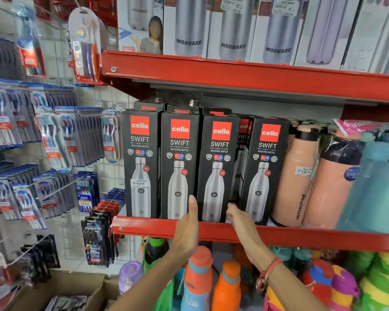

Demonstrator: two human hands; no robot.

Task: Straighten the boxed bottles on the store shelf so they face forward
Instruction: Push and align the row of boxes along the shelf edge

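Several black boxed bottles stand in a row on the red middle shelf (148, 228), fronts facing out. The third box (218, 167) sits between my hands. My left hand (188, 230) lies flat against its lower left edge, fingers straight. My right hand (240, 221) has its fingertips at the box's lower right corner, in the gap before the fourth box (264, 169). A turned box (241, 153) stands set back in that gap, showing its side. More boxes stand behind the front row.
Peach bottles (296, 176) and a teal bottle (377, 187) stand right of the boxes. White boxed bottles (234, 30) fill the upper shelf. Toothbrush packs (54, 142) hang on the left. Orange bottles (198, 277) stand below, and a cardboard carton (61, 288) lies lower left.
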